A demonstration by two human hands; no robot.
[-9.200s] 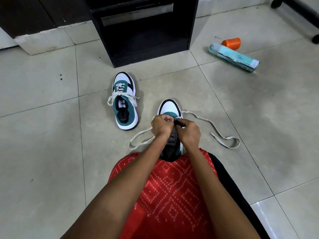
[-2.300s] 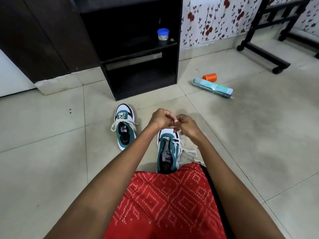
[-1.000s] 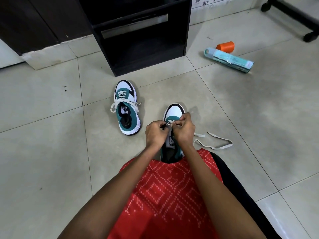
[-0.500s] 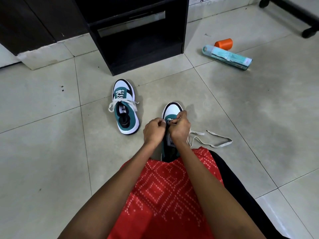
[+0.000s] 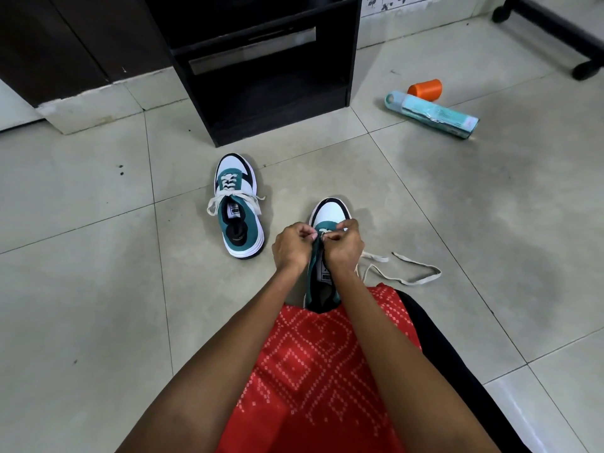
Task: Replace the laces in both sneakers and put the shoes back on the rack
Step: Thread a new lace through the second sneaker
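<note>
Hands are held close together just right of the frame's centre, over the near sneaker (image 5: 330,212). The left hand (image 5: 292,246) and the right hand (image 5: 345,247) are both curled, and the cream lace (image 5: 376,256) is pinched between their fingertips above the shoe's eyelets. The loose part of the lace is spread to the right across the tiled floor (image 5: 98,289) in a flat loop. Only the white toe and some teal upper are shown; the heel is hidden behind a red patterned garment (image 5: 327,371) at the bottom of the frame. The second sneaker (image 5: 238,223) is stood to the left and slightly higher, apart from the first, laced, its lace ends spread to both sides. The black rack (image 5: 277,122) is seen at top centre, with both shoes outside it. A teal bottle (image 5: 431,114) is laid on its side at the upper right, an orange cup (image 5: 425,89) just beside it.
</note>
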